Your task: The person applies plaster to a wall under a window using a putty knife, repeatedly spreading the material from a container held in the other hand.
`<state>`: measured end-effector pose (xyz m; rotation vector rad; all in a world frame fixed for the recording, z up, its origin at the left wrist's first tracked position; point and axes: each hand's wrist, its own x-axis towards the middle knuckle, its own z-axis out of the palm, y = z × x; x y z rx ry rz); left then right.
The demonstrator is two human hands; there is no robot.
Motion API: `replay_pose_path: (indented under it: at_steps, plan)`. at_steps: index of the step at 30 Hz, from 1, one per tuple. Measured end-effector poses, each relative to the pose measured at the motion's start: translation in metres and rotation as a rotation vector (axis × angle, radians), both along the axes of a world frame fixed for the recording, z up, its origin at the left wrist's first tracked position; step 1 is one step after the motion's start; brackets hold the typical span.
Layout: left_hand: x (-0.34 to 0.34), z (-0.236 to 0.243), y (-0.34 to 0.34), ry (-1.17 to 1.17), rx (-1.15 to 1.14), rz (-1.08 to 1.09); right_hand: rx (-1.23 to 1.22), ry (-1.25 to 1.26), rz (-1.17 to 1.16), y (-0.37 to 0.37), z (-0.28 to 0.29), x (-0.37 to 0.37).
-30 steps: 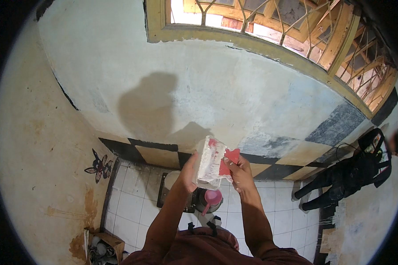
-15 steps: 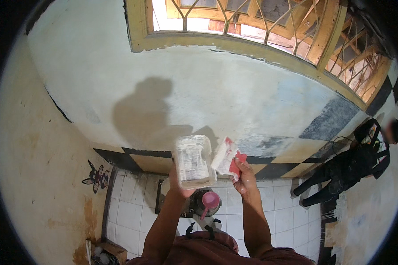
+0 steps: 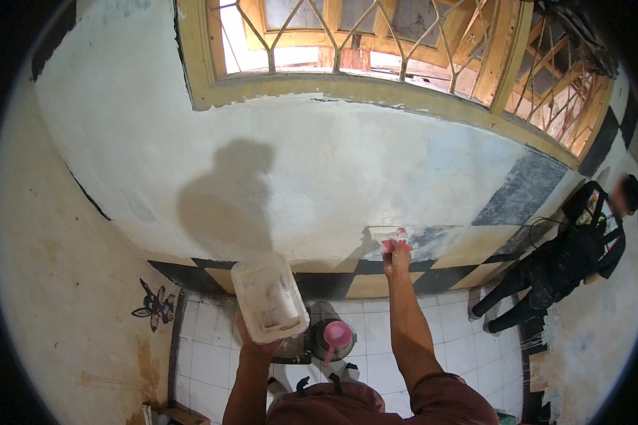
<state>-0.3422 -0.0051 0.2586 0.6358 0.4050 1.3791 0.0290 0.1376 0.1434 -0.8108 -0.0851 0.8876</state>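
Observation:
My left hand point(image 3: 257, 343) grips a whitish plastic tub point(image 3: 241, 278) from below. White putty is smeared over the tub's inner floor and walls, and its open side is turned toward me. In my right hand point(image 3: 399, 259) is a red putty spreader point(image 3: 404, 233) with a pale, putty-covered blade. That arm reaches forward, and the blade lies against the wall point(image 3: 312, 184) at the edge of a dark, partly whitened patch point(image 3: 436, 241). The fingers of my left hand are mostly hidden by the tub.
A yellow-framed barred window point(image 3: 262, 88) spans the wall above. On the white-tiled floor point(image 3: 376, 333), a pink dipper point(image 3: 339, 334) rests on a dark round container. Someone in black clothes point(image 3: 546, 283) stands at the right. A wooden box point(image 3: 184, 414) sits lower left.
My right hand has moved forward with the spreader from beside the tub to the wall. The tub has moved left and toward me, and now tilts differently.

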Motion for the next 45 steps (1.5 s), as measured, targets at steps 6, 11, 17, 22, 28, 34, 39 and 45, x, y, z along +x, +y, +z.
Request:
replay_pose_path:
  at_steps: [6, 11, 17, 22, 28, 34, 39, 45]
  plan:
    - [-0.008, -0.009, 0.002, -0.120, -0.139, 0.037, -0.043, -0.237, -0.002, 0.064, 0.053, 0.035]
    - [-0.009, -0.016, 0.000, -0.192, -0.200, 0.006, 0.023, -0.290, 0.101, 0.009, 0.044, 0.025]
    - [-0.005, -0.015, -0.002, -0.177, -0.211, -0.004, -0.036, -0.034, -0.001, -0.005, -0.026, 0.016]
    - [-0.008, 0.002, -0.005, -0.163, -0.178, 0.014, -0.127, -0.196, 0.019, 0.043, 0.006, 0.023]
    - [-0.010, -0.004, -0.011, 0.204, -0.038, 0.238, 0.043, -0.201, -0.030, 0.022, 0.065, -0.008]
    - [0.001, 0.013, -0.006, -0.053, -0.168, 0.099, 0.029, -0.015, -0.002, 0.013, 0.007, 0.001]
    - [-0.001, 0.016, -0.007, 0.032, -0.144, 0.093, -0.046, -0.293, 0.000, 0.078, 0.097, 0.019]
    - [-0.014, -0.006, -0.010, 0.158, -0.024, 0.131, 0.164, -0.259, 0.039, 0.002, 0.128, -0.014]
